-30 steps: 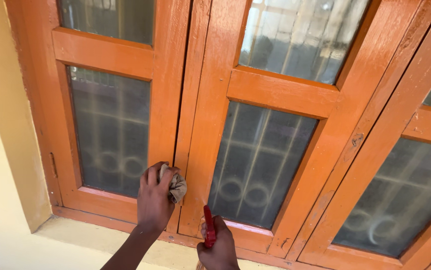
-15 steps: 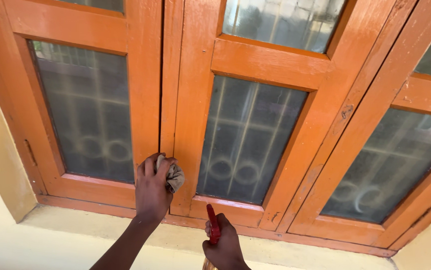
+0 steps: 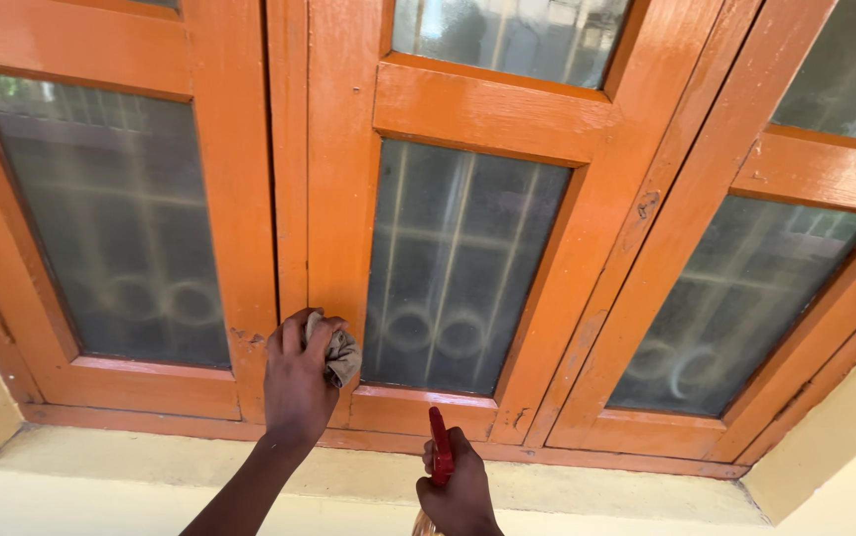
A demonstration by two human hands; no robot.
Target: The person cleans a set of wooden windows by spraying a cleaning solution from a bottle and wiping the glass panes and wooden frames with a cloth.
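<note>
The left hand [image 3: 296,382] bunches a soft, light rag [image 3: 339,354] against the orange window frame [image 3: 333,199], while the right hand [image 3: 460,486] grips a rigid red sprayer [image 3: 440,448].

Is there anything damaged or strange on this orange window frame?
Yes. Paint is chipped on the orange frame at the right upright, and again just left of the left hand, which presses a cloth there. The glass panes look dusty.

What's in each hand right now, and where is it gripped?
Left hand clutches a bunched grey cloth against the orange window frame. Right hand grips a red-handled tool by its lower end.
</note>
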